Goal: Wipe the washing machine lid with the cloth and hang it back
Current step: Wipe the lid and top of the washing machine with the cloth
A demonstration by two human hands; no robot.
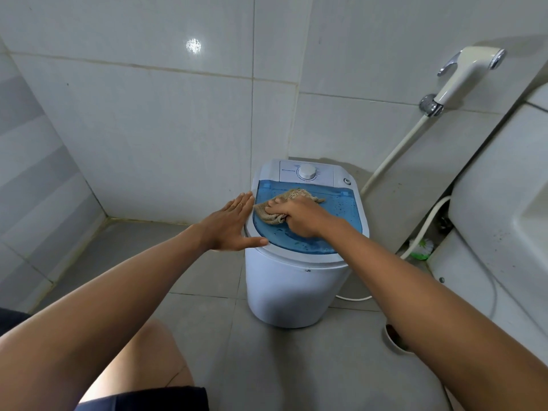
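Observation:
A small white washing machine (290, 289) stands on the floor against the tiled wall. Its translucent blue lid (341, 212) has dark specks on it. My right hand (299, 218) grips a crumpled beige cloth (289, 198) and presses it onto the left part of the lid. My left hand (234, 226) lies flat with straight fingers against the machine's left rim, thumb resting on the front edge.
A white bidet sprayer (462, 78) hangs on the wall at upper right, its hose (394, 155) running down behind the machine. A white toilet (504, 209) stands at the right. A green-and-white brush (422, 247) and a floor drain (396, 339) lie beside it.

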